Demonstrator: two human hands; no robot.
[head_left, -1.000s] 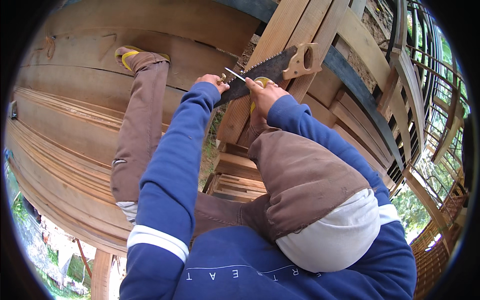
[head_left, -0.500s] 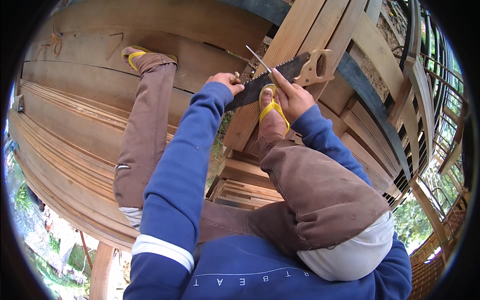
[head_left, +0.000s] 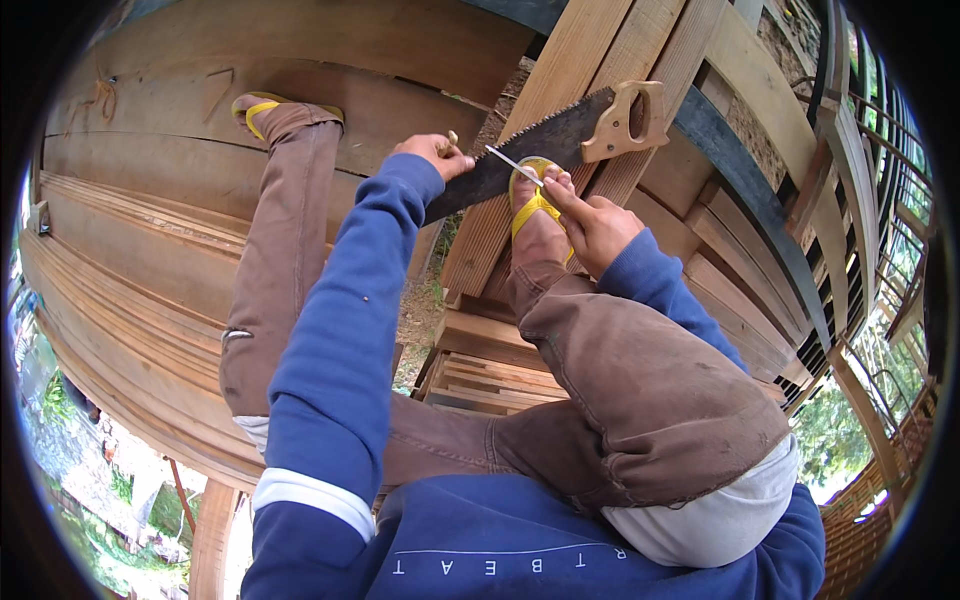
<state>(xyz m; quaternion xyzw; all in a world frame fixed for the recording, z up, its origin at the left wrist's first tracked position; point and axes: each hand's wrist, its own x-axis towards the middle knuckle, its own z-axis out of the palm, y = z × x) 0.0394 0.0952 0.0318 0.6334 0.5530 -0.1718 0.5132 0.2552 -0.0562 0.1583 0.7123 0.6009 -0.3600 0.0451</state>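
A handsaw (head_left: 562, 130) with a wooden handle lies slantwise over wooden planks, its toothed edge facing away from me. My left hand (head_left: 432, 158) is closed on the blade toward its left end; a small light-brown stub shows at those fingers. In my right hand (head_left: 600, 228) is a thin metal file (head_left: 513, 164), its tip close to the saw teeth beside my left hand. My foot in a yellow sandal (head_left: 540, 205) rests against the blade between the two hands. The file's grip end is hidden by my right fingers.
Long planks (head_left: 610, 50) run under the saw. Wide boards (head_left: 190, 145) lie at the left, where my other sandalled foot (head_left: 262, 112) rests. Stacked boards (head_left: 490, 365) sit between my legs. A dark curved strip (head_left: 745, 185) and slats stand at the right.
My right hand has drawn the file back toward me, and its tip has come lower along the blade. My left hand and the saw have shifted slightly.
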